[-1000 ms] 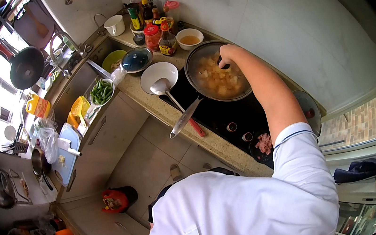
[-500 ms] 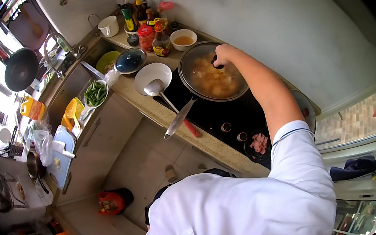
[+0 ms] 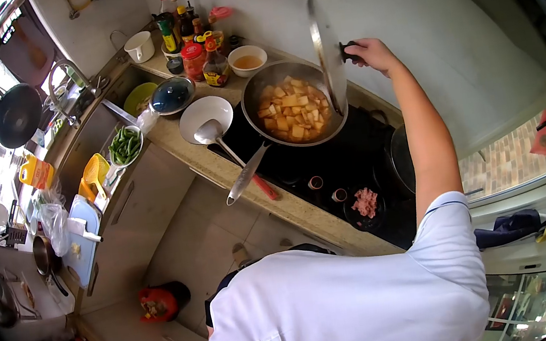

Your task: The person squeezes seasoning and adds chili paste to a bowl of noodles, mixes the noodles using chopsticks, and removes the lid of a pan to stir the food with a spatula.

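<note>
My right hand (image 3: 374,55) is closed around the black knob of a glass lid (image 3: 328,53), which stands upright at the right side of the pan. In the open pan (image 3: 251,99) lie pale yellow cubes in brownish liquid. The pan's metal handle (image 3: 248,174) points toward the counter's front edge. Left of the pan, a metal spatula (image 3: 209,132) with a red handle leans in a white bowl (image 3: 195,113). Pink meat (image 3: 365,202) sits on a dark plate at the stove's front right. My left hand is not in view.
Sauce bottles (image 3: 215,67) and a bowl of yellowish liquid (image 3: 247,59) stand behind the pan. A covered dish (image 3: 172,95) sits near the sink (image 3: 86,141). Green peppers (image 3: 125,146) fill a bowl on the left. Another dark pan (image 3: 401,157) is under my right arm.
My right hand has lifted the lid off the pan and tilted it upright toward the right wall, uncovering the cubes. The view has shifted slightly.
</note>
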Demonstrator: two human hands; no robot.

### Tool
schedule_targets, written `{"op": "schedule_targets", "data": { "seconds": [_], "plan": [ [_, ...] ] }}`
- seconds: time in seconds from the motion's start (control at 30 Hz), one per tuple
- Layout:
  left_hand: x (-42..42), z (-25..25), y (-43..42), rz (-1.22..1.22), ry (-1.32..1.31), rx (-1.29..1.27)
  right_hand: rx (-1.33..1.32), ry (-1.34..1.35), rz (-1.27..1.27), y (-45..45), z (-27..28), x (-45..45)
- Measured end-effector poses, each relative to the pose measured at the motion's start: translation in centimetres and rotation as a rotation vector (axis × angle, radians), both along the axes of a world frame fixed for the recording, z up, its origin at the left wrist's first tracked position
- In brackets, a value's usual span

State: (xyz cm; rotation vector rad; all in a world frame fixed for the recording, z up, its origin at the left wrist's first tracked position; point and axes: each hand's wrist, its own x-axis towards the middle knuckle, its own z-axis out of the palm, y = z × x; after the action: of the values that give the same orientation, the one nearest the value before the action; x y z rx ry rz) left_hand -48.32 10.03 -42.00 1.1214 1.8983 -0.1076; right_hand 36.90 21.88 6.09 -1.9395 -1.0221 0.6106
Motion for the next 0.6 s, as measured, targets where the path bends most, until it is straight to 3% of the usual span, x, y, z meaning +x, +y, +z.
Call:
{"op": "schedule_targets", "data": {
  "seconds": [0.07, 0.13, 0.2, 0.33, 0.43, 0.5, 0.53, 0.57, 0.6],
  "plan": [
    [0.0, 0.0, 0.1, -0.004, -0.001, 0.004, 0.009, 0.055, -0.053, -1.9, -0.7, 0.4],
    [0.1, 0.1, 0.0, -0.008, 0.000, 0.007, 0.198, 0.294, -0.101, -3.4, -1.9, 0.4],
    [0.3, 0.1, -0.1, -0.001, -0.007, 0.012, 0.267, 0.354, -0.139, -4.7, -3.1, 0.0],
    [0.1, -0.1, -1.1, 0.016, -0.019, 0.024, 0.475, 0.752, -0.155, -6.4, -5.9, 0.4],
    [-0.6, -0.1, -2.3, 0.031, -0.052, 0.042, 0.630, 0.714, -0.057, -7.1, -10.2, 3.6],
    [-1.6, -0.6, -4.5, 0.021, -0.070, 0.047, 0.738, 0.876, -0.093, -5.4, -10.4, 1.9],
    [-2.0, -0.8, -6.2, 0.055, -0.078, 0.045, 0.672, 0.810, -0.029, -5.2, -12.4, 3.9],
    [-1.4, 0.3, -7.5, 0.128, -0.070, 0.055, 0.445, 0.097, 0.002, -5.0, -16.6, 6.7],
    [-0.4, 1.6, -8.3, 0.210, -0.079, 0.057, 0.735, 1.036, 0.120, -5.1, -13.7, 4.5]
  ]
}}
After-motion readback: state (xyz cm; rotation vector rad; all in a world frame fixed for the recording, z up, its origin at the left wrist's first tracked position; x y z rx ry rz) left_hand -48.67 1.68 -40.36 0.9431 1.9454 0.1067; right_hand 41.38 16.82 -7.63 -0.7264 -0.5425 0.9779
